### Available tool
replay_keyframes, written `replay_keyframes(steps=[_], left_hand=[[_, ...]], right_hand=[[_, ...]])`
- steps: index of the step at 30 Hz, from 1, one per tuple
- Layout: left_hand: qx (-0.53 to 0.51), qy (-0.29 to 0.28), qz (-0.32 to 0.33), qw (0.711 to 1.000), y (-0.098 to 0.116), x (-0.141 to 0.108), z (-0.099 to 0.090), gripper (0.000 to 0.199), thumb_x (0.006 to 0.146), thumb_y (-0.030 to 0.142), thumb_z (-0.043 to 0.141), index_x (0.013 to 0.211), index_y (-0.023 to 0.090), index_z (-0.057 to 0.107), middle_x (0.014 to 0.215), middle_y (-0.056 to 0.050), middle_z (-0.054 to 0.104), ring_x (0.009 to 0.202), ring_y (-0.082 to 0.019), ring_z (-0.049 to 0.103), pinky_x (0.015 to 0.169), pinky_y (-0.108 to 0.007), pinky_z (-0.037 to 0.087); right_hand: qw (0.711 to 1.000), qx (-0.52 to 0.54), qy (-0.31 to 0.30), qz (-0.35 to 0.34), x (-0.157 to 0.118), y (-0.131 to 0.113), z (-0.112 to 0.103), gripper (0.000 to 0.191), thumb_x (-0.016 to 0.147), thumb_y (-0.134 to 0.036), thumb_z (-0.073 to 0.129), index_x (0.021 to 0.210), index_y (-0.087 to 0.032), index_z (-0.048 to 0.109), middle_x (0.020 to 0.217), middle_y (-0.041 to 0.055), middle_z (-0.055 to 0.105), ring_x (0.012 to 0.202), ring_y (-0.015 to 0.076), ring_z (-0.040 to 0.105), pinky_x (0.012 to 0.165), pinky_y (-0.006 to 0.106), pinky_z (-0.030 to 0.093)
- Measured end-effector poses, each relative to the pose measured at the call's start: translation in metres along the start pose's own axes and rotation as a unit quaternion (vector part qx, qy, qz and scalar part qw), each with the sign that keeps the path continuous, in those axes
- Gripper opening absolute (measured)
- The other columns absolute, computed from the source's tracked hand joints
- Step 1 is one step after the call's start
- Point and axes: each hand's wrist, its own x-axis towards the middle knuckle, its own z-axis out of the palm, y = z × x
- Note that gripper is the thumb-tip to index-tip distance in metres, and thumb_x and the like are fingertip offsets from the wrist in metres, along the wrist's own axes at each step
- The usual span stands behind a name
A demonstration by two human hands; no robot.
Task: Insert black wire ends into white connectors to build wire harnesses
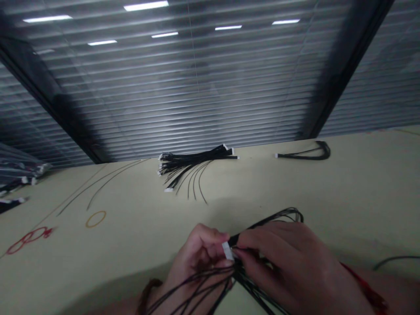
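My left hand (197, 262) is curled nearly shut, its fingers pinching a white plastic connector (227, 250) on the end of a bundle of thin black wires (262, 224). My right hand (278, 262) is partly closed and comes in from the other side, its fingers gripping the wires just beside the connector. The wires loop out beyond my hands and trail loosely below them. A brown band (147, 293) circles my left wrist, and a red cord (364, 284) circles my right. Farther out on the pale yellow-green work mat (344, 197) lies a fanned bunch of similar wires (193, 164), with a looped wire (315, 153) to its right and two loose strands (111, 188) to its left. Slatted blinds (197, 87) rise behind the mat.
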Motion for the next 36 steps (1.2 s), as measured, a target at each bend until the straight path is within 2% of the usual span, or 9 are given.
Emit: replay_keyframes(steps=[6,10,15,20,25,27,31,36], left_hand=[[0.003,0.020,-0.018,1.000,-0.006,0.000,0.001,0.032,0.069,0.035,0.075,0.088,0.019,0.055,0.072,-0.002,0.064,0.056,-0.012,0.058,0.044,-0.019,0.044],[0.011,0.031,-0.027,0.999,-0.008,0.002,0.001,0.035,0.064,0.029,0.080,0.085,0.020,0.055,0.060,0.002,0.060,0.047,-0.009,0.053,0.043,-0.020,0.045],[0.005,0.037,-0.017,0.999,-0.004,0.003,0.001,0.034,0.067,0.036,0.076,0.088,0.020,0.055,0.067,0.001,0.061,0.053,-0.011,0.056,0.043,-0.019,0.045],[-0.008,0.041,-0.011,0.999,-0.004,0.003,0.002,0.033,0.069,0.040,0.074,0.089,0.021,0.055,0.069,0.000,0.060,0.055,-0.011,0.056,0.043,-0.019,0.045],[-0.018,0.036,-0.016,0.999,-0.007,0.001,0.003,0.034,0.068,0.039,0.075,0.088,0.021,0.055,0.066,0.000,0.061,0.048,-0.010,0.053,0.042,-0.019,0.043],[-0.023,0.035,-0.016,0.999,-0.007,0.001,0.002,0.032,0.069,0.039,0.074,0.087,0.021,0.054,0.066,-0.001,0.061,0.048,-0.010,0.052,0.042,-0.019,0.043],[-0.033,0.039,-0.010,0.999,-0.009,0.002,0.000,0.035,0.067,0.040,0.075,0.087,0.022,0.053,0.069,-0.001,0.060,0.054,-0.012,0.055,0.042,-0.019,0.043],[-0.044,0.018,-0.005,0.999,-0.011,0.002,-0.002,0.026,0.072,0.034,0.072,0.089,0.022,0.055,0.069,0.000,0.058,0.051,-0.010,0.053,0.044,-0.019,0.045]], right_hand=[[0.998,0.004,-0.013,-0.063,0.002,0.002,0.000,0.014,0.092,-0.013,0.041,0.084,-0.016,0.052,0.066,-0.0027,0.059,0.054,0.0098,0.050,0.052,0.027,0.032],[0.997,0.029,-0.035,-0.055,0.002,0.007,0.003,0.015,0.092,-0.017,0.042,0.084,-0.015,0.054,0.065,-0.0017,0.058,0.055,0.0101,0.048,0.052,0.027,0.031],[0.995,0.021,-0.044,-0.086,0.005,0.011,0.001,0.017,0.091,-0.015,0.042,0.086,-0.013,0.058,0.062,-0.0009,0.054,0.053,0.0110,0.044,0.050,0.027,0.029],[0.994,0.021,-0.025,-0.107,0.008,0.008,-0.005,0.023,0.092,-0.013,0.037,0.085,-0.012,0.059,0.064,0.0008,0.057,0.057,0.0113,0.048,0.053,0.026,0.032],[0.995,0.008,-0.042,-0.095,0.010,0.002,-0.011,0.035,0.095,-0.015,0.032,0.073,-0.015,0.060,0.064,0.0016,0.060,0.057,0.0104,0.052,0.054,0.025,0.038],[0.995,0.005,-0.034,-0.094,0.009,0.000,-0.016,0.033,0.095,-0.015,0.033,0.076,-0.016,0.060,0.063,0.0008,0.060,0.056,0.0098,0.052,0.053,0.025,0.038],[0.999,0.046,0.003,-0.018,0.009,-0.004,-0.026,0.023,0.091,-0.015,0.039,0.074,-0.018,0.054,0.058,-0.0025,0.056,0.050,0.0070,0.049,0.051,0.021,0.038],[0.998,0.054,-0.031,0.010,0.011,-0.008,-0.025,0.024,0.091,-0.016,0.039,0.075,-0.019,0.057,0.062,-0.0027,0.058,0.054,0.0083,0.053,0.052,0.024,0.037]])
